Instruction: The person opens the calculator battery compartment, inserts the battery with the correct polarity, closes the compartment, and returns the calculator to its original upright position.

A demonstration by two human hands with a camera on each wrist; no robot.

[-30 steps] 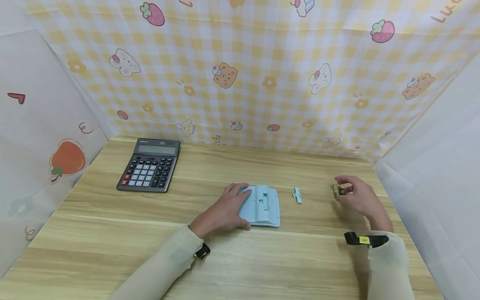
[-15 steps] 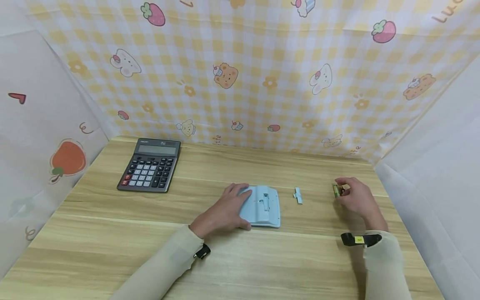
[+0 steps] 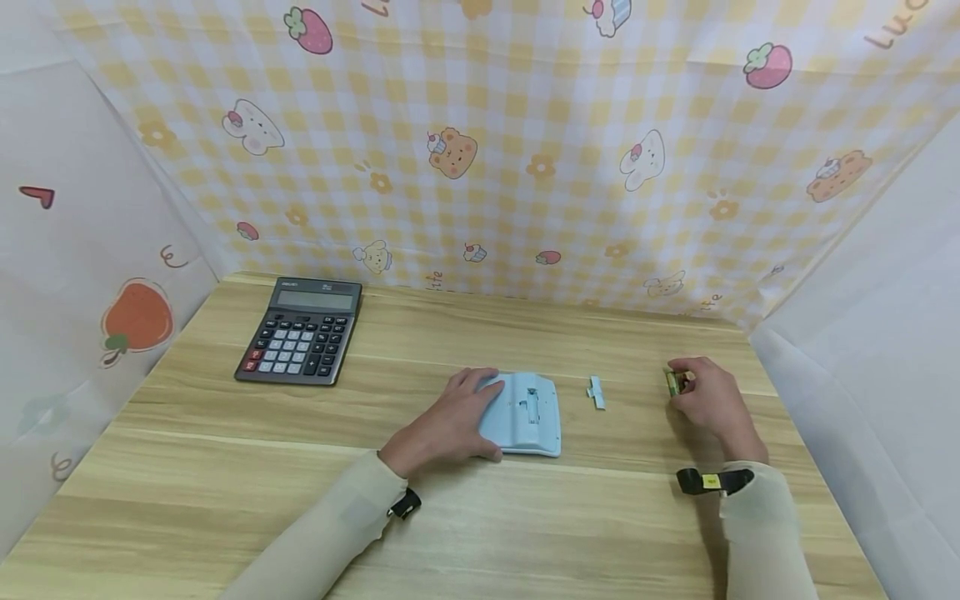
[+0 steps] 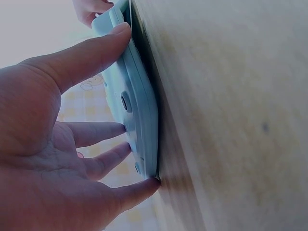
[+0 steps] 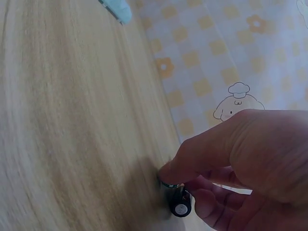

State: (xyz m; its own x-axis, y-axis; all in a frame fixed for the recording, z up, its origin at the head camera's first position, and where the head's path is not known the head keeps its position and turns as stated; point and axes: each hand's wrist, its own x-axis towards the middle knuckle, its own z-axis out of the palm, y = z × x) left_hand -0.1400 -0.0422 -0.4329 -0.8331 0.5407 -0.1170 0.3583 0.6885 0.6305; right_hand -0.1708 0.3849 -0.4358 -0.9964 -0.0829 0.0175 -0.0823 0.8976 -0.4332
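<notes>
Shifting a bit leftward vs. 0.5 s ago, R hand (image 3: 712,402) pinches green battery (image 3: 671,384) at R side of table (image 3: 600,542), dark battery (image 5: 181,207) adjacent. L hand (image 3: 444,422), unmoved, grips blue device (image 3: 517,442), its compartment (image 3: 533,407) open, cover (image 3: 596,393) apart. Battery hold prob. firmer now.

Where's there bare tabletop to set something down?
The table between both sleeves, and the strip between the patterned cloth and blue device. Crowded: around that device, left hand on it, small blue piece near it; also where the right hand holds a battery.
</notes>
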